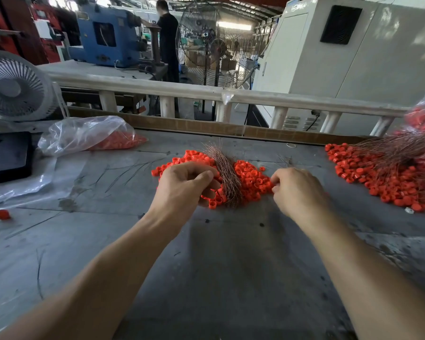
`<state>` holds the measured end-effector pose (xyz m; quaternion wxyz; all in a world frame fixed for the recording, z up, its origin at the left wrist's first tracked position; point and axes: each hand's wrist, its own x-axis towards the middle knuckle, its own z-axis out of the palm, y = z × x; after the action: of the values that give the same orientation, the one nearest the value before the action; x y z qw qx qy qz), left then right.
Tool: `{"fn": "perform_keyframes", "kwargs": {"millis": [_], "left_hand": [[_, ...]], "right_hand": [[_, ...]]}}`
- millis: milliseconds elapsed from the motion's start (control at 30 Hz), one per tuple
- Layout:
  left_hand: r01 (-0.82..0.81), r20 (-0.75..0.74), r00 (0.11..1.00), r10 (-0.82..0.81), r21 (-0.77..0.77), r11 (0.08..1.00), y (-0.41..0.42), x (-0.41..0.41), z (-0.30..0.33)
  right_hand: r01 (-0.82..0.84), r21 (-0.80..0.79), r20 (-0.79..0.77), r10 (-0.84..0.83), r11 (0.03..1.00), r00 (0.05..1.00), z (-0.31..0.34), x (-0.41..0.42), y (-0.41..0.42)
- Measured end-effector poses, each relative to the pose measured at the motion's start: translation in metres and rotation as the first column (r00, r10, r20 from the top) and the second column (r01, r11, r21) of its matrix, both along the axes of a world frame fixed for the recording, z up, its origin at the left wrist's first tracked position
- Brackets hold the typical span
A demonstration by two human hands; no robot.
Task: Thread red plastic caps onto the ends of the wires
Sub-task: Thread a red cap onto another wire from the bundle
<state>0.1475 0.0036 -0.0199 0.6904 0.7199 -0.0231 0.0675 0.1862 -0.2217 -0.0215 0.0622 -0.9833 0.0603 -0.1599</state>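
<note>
We look down from a head camera at our two bare arms reaching over a grey tabletop (219, 253). Our left hand (185, 184) is curled, thumb against fingers (207, 174), apparently pinching something fine at the edge of a wire bundle (225, 176); we cannot tell whether it is a single strand. Our right hand (297, 190) is curled too, its fingertips at the right edge of the cap pile (249, 179); whether they hold a cap we cannot tell, as the knuckles hide them.

The caps lie just beyond and between both sets of fingers, with the bundle lying across the pile.

What could go wrong, as we judge it: the strands are thin and tangled, so pulling one may drag others out and scatter caps. A springy wire end may miss the cap's hole or bend. One stray cap (3, 214) already sits far left of the left fingers, so caps seem to roll easily.

For room: near our body the tabletop is bare and wide. Far right of the right fingers lies a second heap of caps and wires (388, 173). Far left of the left fingers sits a plastic bag of caps (88, 134). Beyond the fingers a raised wooden edge (206, 130) closes the tabletop's far side
</note>
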Motion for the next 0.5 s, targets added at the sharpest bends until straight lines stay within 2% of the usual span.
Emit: {"fn": "perform_keyframes", "kwargs": {"millis": [133,233,400,500], "left_hand": [[0.018,-0.01,1.0,-0.018,0.022,1.0,-0.001,0.001,-0.001],[0.017,-0.009,1.0,-0.017,0.033,0.999,-0.001,0.0,-0.001],[0.008,-0.006,1.0,-0.008,0.056,0.998,0.0,0.001,-0.001],[0.008,-0.008,1.0,-0.008,0.071,0.997,-0.001,0.002,-0.003]], "right_hand": [[-0.061,0.203,-0.018,0.066,0.977,0.998,-0.002,0.006,0.01],[-0.087,0.276,-0.032,0.1,0.957,0.994,-0.001,0.013,0.012],[-0.06,0.27,0.019,0.057,0.961,0.998,0.007,0.028,0.005],[-0.068,0.156,-0.052,0.077,0.985,0.996,0.007,0.039,0.003]]}}
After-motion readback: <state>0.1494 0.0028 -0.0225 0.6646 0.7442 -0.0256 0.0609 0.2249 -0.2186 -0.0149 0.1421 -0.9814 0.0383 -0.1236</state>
